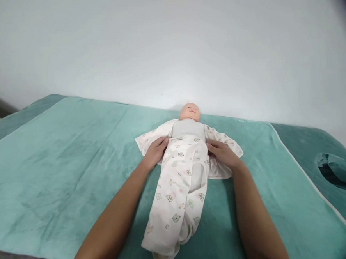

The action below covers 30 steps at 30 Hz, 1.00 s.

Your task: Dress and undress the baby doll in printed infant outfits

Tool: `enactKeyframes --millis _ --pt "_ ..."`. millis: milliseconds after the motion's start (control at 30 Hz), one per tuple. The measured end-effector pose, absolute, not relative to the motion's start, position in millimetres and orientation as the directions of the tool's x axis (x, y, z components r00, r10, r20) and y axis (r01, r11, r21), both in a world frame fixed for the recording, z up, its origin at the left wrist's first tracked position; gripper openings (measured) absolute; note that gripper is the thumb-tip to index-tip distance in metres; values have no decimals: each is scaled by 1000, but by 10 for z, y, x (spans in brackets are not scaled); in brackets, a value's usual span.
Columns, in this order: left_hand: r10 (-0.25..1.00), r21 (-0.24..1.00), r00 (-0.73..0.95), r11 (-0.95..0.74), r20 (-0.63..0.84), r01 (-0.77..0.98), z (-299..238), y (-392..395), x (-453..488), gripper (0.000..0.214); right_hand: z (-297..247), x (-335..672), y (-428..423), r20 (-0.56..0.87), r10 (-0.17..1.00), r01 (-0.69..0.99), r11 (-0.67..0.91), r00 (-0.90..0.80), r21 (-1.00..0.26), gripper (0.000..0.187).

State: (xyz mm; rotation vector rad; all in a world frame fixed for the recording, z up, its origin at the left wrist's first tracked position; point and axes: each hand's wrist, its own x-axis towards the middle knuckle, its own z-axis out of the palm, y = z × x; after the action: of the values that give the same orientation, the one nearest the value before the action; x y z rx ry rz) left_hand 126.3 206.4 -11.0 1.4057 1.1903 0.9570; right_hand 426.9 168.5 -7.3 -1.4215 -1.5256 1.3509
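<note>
A baby doll (189, 111) lies on its back, head toward the wall, with a grey torso. A white bear-print jacket (225, 142) spreads open beneath it on both sides. White printed baby trousers (176, 184) cover its lower body up to the waist; an opening at one leg shows grey underneath. At the left side of the waistband, my left hand (157, 150) is closed, thumb and fingers pinching the cloth. My right hand (223, 153) is at the opposite side of the waist, fingers curled at the trouser edge; its fingertips are partly hidden.
Under the doll a light green towel (60, 163) covers a darker green padded table (311, 144). The table has an oval hole (339, 170) at the right. A white wall (168, 47) rises directly behind the doll's head.
</note>
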Motion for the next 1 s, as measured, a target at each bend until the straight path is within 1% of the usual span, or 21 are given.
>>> enactKeyframes --millis 67,100,167,233,300,367,433,467,533,600,667,733,800,867,933,1000 --pt "983 985 181 -12 -20 172 -137 2091 1286 40 -10 4353 1642 -201 923 235 -125 -329 -964 30" --pt "987 984 163 -25 -3 175 -153 2108 1305 41 15 4372 1630 -196 913 226 -119 -357 -967 28" --pt "995 986 97 -34 18 161 -189 2148 1343 43 39 4359 1630 -179 921 230 -102 -345 -968 26" --pt "998 995 54 4 -10 101 -213 2190 1367 45 18 4294 1659 -137 944 256 -58 -301 -965 22" --pt "992 998 110 54 -58 33 -215 2227 1366 44 -34 4214 1700 -31 964 277 45 -265 -960 19" --pt "972 999 228 49 -53 21 -202 2251 1346 41 -92 4148 1736 117 966 289 184 -232 -939 15" --pt "951 998 309 -41 21 58 -199 2262 1329 37 -133 4109 1757 251 947 305 303 -200 -903 11" --pt "945 992 321 -100 69 81 -206 2263 1328 35 -143 4098 1760 298 935 315 347 -194 -883 10" --pt "942 975 297 -193 153 111 -236 2263 1350 31 -146 4085 1754 344 920 333 388 -187 -859 9" --pt "954 970 232 -220 190 107 -268 2265 1396 26 -131 4069 1739 330 934 357 358 -141 -863 8" --pt "967 975 170 -205 188 88 -281 2272 1449 29 -117 4037 1728 284 958 424 274 -41 -863 4" --pt "983 986 110 -157 150 58 -268 2277 1491 33 -122 3987 1735 272 958 509 190 91 -840 1" --pt "995 996 60 -83 84 -25 -238 2273 1514 34 -164 3929 1768 302 928 529 146 220 -836 4" --pt "999 983 48 10 -1 -186 -206 2262 1519 34 -237 3879 1822 320 883 454 142 343 -880 9" --pt "993 928 89 110 -83 -357 -181 2255 1514 33 -318 3849 1881 303 844 351 148 443 -925 13" --pt "977 863 146 204 -153 -463 -167 2266 1503 32 -376 3846 1926 275 848 287 154 452 -946 14"
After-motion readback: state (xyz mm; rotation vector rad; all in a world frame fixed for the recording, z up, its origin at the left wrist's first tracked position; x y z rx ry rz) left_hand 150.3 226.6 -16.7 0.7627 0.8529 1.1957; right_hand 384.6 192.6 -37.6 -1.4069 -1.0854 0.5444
